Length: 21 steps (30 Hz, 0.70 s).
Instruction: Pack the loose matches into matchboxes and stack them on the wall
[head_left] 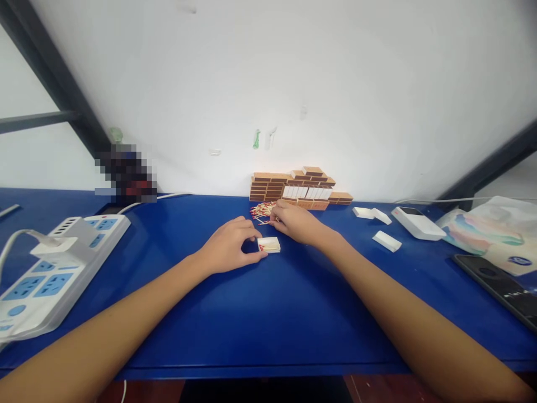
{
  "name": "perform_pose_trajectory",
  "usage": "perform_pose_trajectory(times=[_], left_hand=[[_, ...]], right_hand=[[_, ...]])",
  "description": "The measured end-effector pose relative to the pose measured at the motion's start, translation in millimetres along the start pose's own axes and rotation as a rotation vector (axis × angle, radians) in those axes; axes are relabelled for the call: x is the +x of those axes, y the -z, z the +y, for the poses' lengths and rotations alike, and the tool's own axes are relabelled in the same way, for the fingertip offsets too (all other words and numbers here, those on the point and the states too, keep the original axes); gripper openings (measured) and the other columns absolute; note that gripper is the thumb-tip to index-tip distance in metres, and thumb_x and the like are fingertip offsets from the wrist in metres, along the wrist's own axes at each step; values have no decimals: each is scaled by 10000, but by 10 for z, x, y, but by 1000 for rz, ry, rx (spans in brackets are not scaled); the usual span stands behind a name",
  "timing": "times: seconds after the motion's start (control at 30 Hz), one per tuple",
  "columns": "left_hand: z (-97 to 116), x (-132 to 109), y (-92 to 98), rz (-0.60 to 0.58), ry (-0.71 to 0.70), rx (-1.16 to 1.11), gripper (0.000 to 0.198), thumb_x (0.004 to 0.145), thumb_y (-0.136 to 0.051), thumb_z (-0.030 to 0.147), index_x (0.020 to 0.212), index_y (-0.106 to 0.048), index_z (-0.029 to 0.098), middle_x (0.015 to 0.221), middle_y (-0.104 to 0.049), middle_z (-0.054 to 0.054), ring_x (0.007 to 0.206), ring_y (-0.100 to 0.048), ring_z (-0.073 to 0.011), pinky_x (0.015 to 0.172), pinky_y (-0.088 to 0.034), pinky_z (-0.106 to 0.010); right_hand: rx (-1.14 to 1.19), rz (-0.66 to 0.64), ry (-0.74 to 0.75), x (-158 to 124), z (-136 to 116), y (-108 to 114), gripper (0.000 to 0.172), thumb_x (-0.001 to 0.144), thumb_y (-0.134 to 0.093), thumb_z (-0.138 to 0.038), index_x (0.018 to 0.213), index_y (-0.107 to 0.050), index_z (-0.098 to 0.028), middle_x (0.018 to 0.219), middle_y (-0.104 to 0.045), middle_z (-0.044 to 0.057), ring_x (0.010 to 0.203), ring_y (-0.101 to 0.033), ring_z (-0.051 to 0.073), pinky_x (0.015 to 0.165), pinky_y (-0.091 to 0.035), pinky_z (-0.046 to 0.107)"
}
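Note:
My left hand point(232, 245) grips the left end of a small white matchbox tray point(274, 250) between thumb and fingers. A few red-tipped matches lie inside the tray, which rests on the blue table. Behind it is a loose pile of matches point(262, 210) with red heads. My right hand point(296, 221) is at the pile's right side, its fingers bent down and pinched together on matches; the fingertips are partly hidden. Just beyond stand stacked brown matchboxes point(268, 187), with a row of white-ended boxes point(308, 192) in front.
Three white trays point(386, 240) lie to the right, near a white device with a dark screen point(418, 223). A plastic packet point(490, 229) and a black phone point(499, 285) are at far right. A power strip point(62, 274) with a plugged cable sits left. A white wall rises behind.

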<state>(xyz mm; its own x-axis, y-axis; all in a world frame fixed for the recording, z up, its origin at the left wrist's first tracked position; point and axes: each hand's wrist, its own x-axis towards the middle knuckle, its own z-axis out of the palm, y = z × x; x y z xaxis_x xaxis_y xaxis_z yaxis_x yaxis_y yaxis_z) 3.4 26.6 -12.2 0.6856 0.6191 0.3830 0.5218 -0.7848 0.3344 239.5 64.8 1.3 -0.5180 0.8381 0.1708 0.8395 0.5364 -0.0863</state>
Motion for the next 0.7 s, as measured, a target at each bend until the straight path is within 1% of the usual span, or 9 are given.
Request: perform_pose_trajectory(times=[0.1, 0.17, 0.23, 0.3, 0.37, 0.47, 0.53, 0.63, 0.7], left_hand=[[-18, 7, 19, 5, 23, -13, 266, 900, -737, 447, 1030, -753, 216, 910, -676, -41, 889, -586, -215, 815, -487, -359], [-37, 11, 29, 18, 55, -34, 261, 894, -743, 450, 1020, -753, 222, 901, -676, -35, 875, -587, -210, 822, -486, -361], [-52, 14, 32, 34, 85, -48, 266, 883, -752, 462, 1004, -752, 226, 888, -676, -31, 867, -587, -211, 819, -483, -362], [-56, 15, 25, 42, 101, -49, 273, 874, -758, 469, 992, -747, 223, 881, -677, -31, 865, -586, -214, 799, -480, -359], [-49, 16, 14, 40, 97, -41, 269, 873, -758, 457, 979, -738, 211, 883, -680, -32, 866, -584, -214, 785, -477, -354], [-31, 16, 1, 37, 64, -19, 251, 880, -754, 435, 950, -727, 195, 881, -680, -31, 860, -580, -207, 791, -474, -353], [-28, 14, 2, 36, 46, -12, 239, 890, -745, 431, 955, -730, 201, 881, -677, -27, 856, -575, -203, 799, -474, -353], [-39, 10, 10, 38, 47, -21, 243, 901, -732, 444, 968, -734, 211, 884, -675, -26, 854, -573, -201, 797, -478, -352], [-49, 11, 14, 39, 57, -27, 258, 896, -737, 459, 969, -734, 212, 886, -675, -28, 855, -578, -204, 795, -481, -353]], right_hand=[[-117, -3, -29, -28, -24, 61, 144, 1037, -556, -230, 1041, -662, -133, 1120, -625, 144, 898, -643, 233, 733, -426, 321], [-116, 15, -35, -69, -41, 130, 136, 1036, -554, -222, 1037, -658, -134, 1117, -622, 143, 909, -638, 238, 729, -424, 321], [-22, 50, -5, -127, -76, 198, 109, 1030, -569, -217, 1010, -651, -147, 1086, -624, 121, 912, -626, 225, 742, -427, 308], [110, 65, 56, -190, -137, 235, 86, 1024, -585, -220, 990, -645, -167, 1057, -628, 94, 909, -615, 204, 756, -430, 290], [191, 29, 96, -238, -215, 225, 79, 1019, -596, -225, 979, -647, -180, 1043, -631, 78, 883, -607, 189, 747, -425, 281], [176, -63, 96, -273, -313, 164, 81, 1017, -600, -220, 993, -664, -178, 1041, -631, 75, 837, -593, 181, 721, -405, 290], [184, -93, 103, -286, -337, 141, 90, 1023, -597, -227, 1017, -671, -176, 1048, -629, 72, 841, -590, 179, 727, -403, 293], [265, -72, 119, -317, -304, 174, 93, 1027, -605, -248, 1052, -675, -191, 1055, -624, 58, 874, -590, 173, 750, -409, 285], [283, -69, 103, -341, -265, 218, 75, 1010, -633, -246, 1043, -682, -199, 1038, -619, 52, 872, -583, 173, 746, -407, 281]])
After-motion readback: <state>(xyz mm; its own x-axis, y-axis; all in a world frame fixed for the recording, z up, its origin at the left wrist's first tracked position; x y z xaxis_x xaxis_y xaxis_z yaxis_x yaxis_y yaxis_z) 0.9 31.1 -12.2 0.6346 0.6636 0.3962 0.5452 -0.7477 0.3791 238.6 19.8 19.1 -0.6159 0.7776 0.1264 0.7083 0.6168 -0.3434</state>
